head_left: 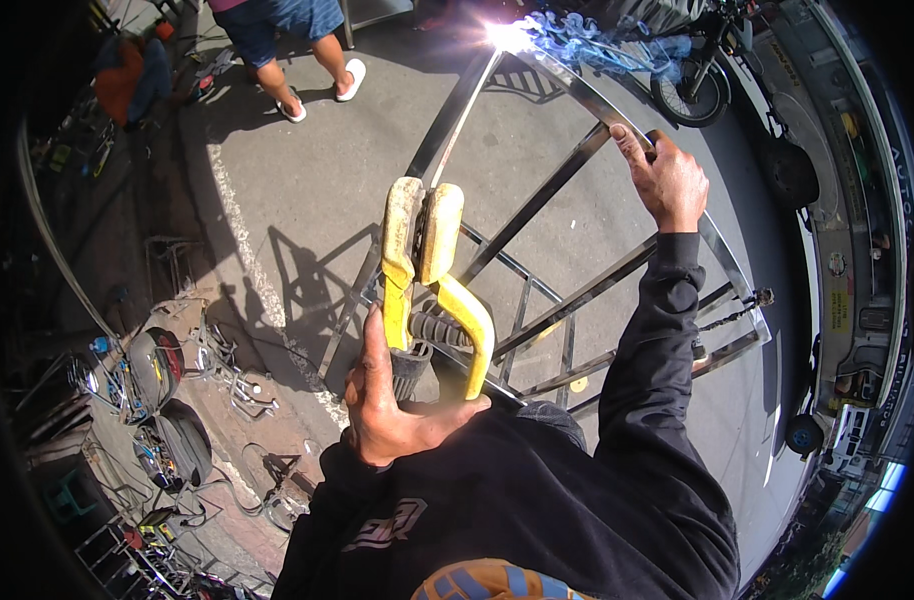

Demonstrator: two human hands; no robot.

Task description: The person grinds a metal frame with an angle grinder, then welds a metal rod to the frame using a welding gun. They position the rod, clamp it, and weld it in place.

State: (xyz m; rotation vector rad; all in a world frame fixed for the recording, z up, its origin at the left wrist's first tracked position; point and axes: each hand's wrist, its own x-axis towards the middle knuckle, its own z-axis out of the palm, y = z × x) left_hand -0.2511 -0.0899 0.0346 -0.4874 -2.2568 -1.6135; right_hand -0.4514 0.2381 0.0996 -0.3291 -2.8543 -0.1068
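Observation:
My left hand (392, 420) is closed around a yellow electrode holder (467, 305), its worn, pale jaws pointing away from me. The jaws clamp a thin welding rod (464, 120). At the rod's far tip a white-violet welding arc (509, 38) glares against the top corner of a metal frame (552, 185), and blue smoke drifts right from it. The glare hides the joint itself. Higher on the right, my right hand (669, 182) grips the frame's outer bar, thumb on the near side and fingers wrapped over the edge.
A person's legs (302, 65) in blue shorts and white shoes stand at the upper left. A motorcycle (692, 90) is parked behind the frame, with a vehicle (847, 250) along the right. Cables, bags (172, 445) and metal scraps litter the left ground.

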